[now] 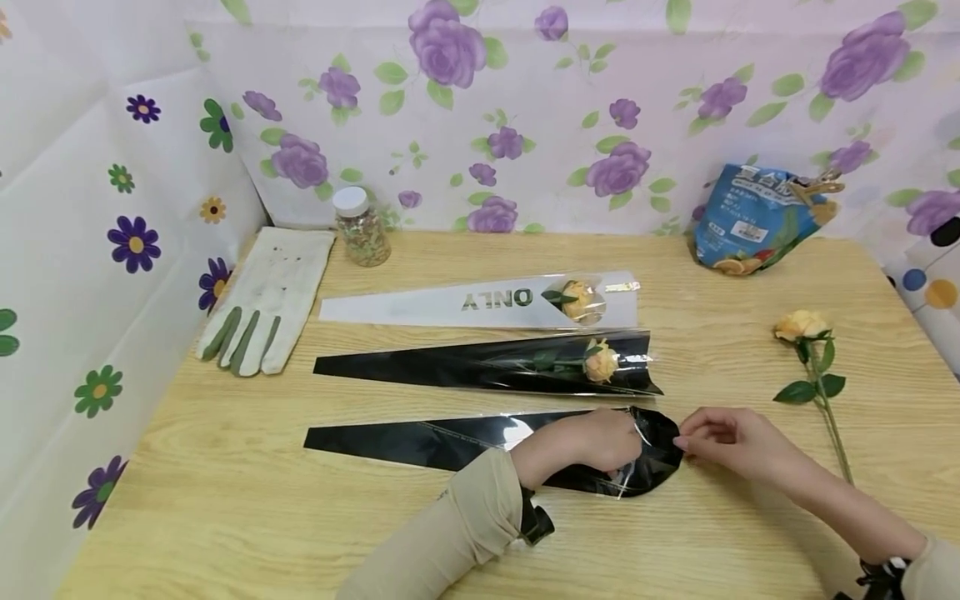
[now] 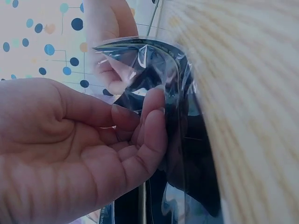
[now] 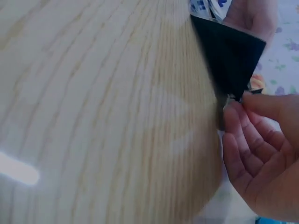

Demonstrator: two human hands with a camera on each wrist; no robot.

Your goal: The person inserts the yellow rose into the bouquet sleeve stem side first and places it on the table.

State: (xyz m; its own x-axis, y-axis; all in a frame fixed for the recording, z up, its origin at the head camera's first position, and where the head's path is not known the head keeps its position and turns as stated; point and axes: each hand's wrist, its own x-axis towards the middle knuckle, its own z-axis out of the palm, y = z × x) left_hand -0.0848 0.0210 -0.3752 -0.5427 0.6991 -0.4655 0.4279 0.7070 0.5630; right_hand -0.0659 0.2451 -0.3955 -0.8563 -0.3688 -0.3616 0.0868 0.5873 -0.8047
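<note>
A black flower sleeve (image 1: 420, 443) with a clear film front lies nearest me, its wide mouth bulging toward the right. My left hand (image 1: 609, 442) is at that mouth. In the left wrist view the thumb and forefinger of the left hand (image 2: 88, 140) pinch the clear film, the other fingers curled against the sleeve (image 2: 201, 154). My right hand (image 1: 738, 442) pinches the rim of the mouth between thumb and forefinger. The right wrist view has the right hand (image 3: 264, 154) holding the tip of the black sheet (image 3: 229, 51). A loose yellow rose (image 1: 802, 325) lies right of the hands.
Beyond lie a black sleeve (image 1: 450, 362) and a white "ONLY" sleeve (image 1: 390, 310), each with a yellow rose inside. Work gloves (image 1: 273, 275) and a lidded jar (image 1: 362, 229) are at the back left. A clipped blue bag (image 1: 750, 221) stands at the back right.
</note>
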